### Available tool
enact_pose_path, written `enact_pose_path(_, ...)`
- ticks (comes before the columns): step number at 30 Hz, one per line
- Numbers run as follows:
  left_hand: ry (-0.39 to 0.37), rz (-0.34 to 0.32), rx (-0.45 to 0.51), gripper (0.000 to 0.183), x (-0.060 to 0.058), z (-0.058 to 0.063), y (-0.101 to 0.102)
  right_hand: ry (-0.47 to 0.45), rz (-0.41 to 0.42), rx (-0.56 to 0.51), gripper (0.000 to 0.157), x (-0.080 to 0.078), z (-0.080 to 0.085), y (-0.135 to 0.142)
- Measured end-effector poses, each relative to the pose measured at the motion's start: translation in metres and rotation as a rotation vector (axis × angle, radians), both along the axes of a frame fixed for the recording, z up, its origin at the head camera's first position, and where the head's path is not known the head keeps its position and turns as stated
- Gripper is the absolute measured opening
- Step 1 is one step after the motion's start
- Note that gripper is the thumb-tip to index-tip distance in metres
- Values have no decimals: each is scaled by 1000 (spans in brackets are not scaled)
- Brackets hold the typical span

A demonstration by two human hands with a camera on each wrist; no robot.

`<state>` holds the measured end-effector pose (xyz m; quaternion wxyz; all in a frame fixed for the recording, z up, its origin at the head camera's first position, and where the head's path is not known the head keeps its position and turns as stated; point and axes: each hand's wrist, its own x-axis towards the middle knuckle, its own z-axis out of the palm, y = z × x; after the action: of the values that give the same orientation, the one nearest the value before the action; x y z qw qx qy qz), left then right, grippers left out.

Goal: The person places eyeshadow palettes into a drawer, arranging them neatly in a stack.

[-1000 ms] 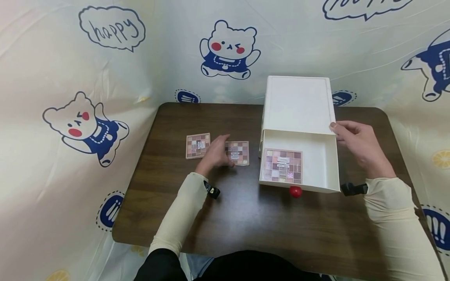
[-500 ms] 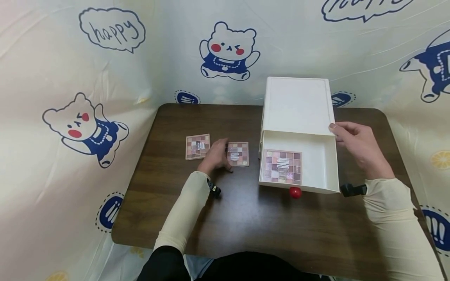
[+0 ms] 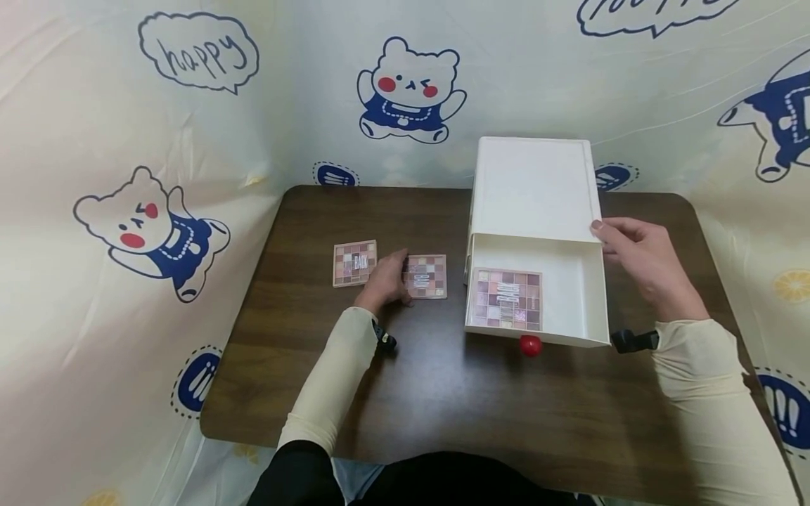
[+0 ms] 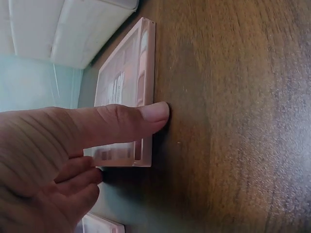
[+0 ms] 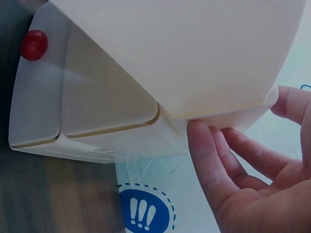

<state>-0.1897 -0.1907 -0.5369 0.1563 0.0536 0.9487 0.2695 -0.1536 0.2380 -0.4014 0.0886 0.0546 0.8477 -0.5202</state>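
My left hand is at the left side of an eyeshadow palette lying on the table. In the left wrist view its thumb lies across the palette's near edge, with the other fingers curled at the side, gripping it. Another palette lies just left of this hand. At the right, my right hand holds the front right edge of a white drawer box, thumb on top and fingers against its side. The box's drawer is pulled out, with a larger palette inside on the left.
A red round knob sticks out from the drawer front. The brown wooden table extends around the box. Behind it hangs a pale curtain printed with bears.
My left hand has drawn its thumb and fingers in around the palette's left end. The right hand stays on the box, and the drawer and palettes have not visibly moved.
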Motion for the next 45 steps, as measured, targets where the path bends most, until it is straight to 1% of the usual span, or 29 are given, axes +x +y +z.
enact_pose_path(2, 18, -3, 4, 123, 0, -1, -2, 6, 4, -2, 68, 0, 0, 0)
enact_pose_path(6, 37, 9, 82, 120, 4, -2, -10, 5, 7, 1, 69, -1, 1, -1)
enact_pose_path(9, 59, 36, 185, 118, 8, 1, -17, 0, 1, 12, 70, -2, 3, -2)
enact_pose_path(11, 69, 48, 232, 117, 11, 4, -22, -2, -4, 25, 71, -3, 4, -2)
enact_pose_path(13, 70, 59, 264, 116, 12, 6, -26, -4, -7, 32, 72, -3, 5, -2)
enact_pose_path(15, 55, 75, 292, 116, 13, 7, -30, -3, -6, 32, 71, -4, 5, -2)
enact_pose_path(19, 50, 116, 367, 116, 18, 14, -35, 6, 0, 20, 70, -4, 3, -3)
enact_pose_path(21, 58, 128, 410, 116, 21, 19, -36, 9, -2, 22, 70, -4, 3, -3)
enact_pose_path(29, 70, 132, 548, 116, 30, 42, -37, -7, -4, 40, 73, -1, 2, -2)
enact_pose_path(34, 96, 149, 591, 117, 35, 63, -36, -8, -6, 45, 74, 0, 2, -2)
enact_pose_path(38, 136, 137, 625, 118, 38, 80, -34, -15, -7, 37, 75, 1, 3, -2)
enact_pose_path(42, 148, 141, 636, 117, 43, 92, -33, -17, -9, 37, 75, 2, 4, -2)
enact_pose_path(45, 159, 138, 666, 114, 47, 99, -33, -19, -7, 36, 76, 2, 4, -2)
